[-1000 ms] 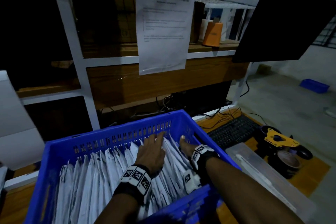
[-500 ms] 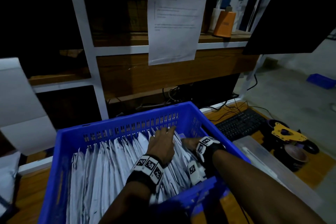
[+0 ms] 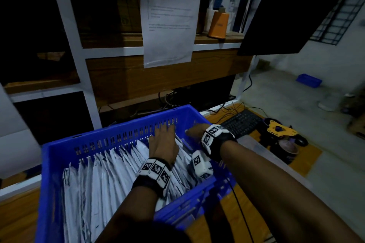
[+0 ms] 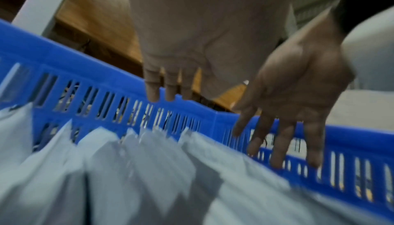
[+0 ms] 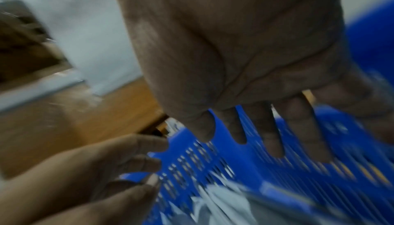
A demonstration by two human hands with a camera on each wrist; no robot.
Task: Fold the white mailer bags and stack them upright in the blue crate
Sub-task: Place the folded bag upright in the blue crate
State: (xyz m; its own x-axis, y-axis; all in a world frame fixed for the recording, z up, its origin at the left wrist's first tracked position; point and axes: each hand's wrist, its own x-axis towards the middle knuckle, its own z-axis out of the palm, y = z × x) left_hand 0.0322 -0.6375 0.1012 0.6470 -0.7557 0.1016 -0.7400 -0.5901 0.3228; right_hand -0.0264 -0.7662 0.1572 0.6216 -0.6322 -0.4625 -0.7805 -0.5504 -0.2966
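The blue crate (image 3: 59, 150) stands on the wooden bench, packed with white mailer bags (image 3: 102, 179) on edge in a row. My left hand (image 3: 163, 140) lies flat over the bag tops near the crate's far wall, fingers straight and holding nothing. My right hand (image 3: 194, 130) is beside it at the far right corner, fingers spread and pointing down along the crate's right wall. The left wrist view shows both sets of fingers (image 4: 166, 90) straight above the bags (image 4: 149, 169), with the right hand (image 4: 287, 110) empty. The right wrist view is blurred; its fingers (image 5: 266, 136) hang over the crate wall (image 5: 213, 169).
A black keyboard (image 3: 242, 122), a yellow tape dispenser (image 3: 280, 130) and a tape roll (image 3: 288, 150) lie right of the crate. White shelving behind carries a hanging paper sheet (image 3: 169, 16) and an orange bottle (image 3: 218, 23). A dark monitor (image 3: 286, 17) hangs at upper right.
Both hands have slid along the bag tops toward the crate's far wall. The right hand has risen out of the bags to the far right corner.
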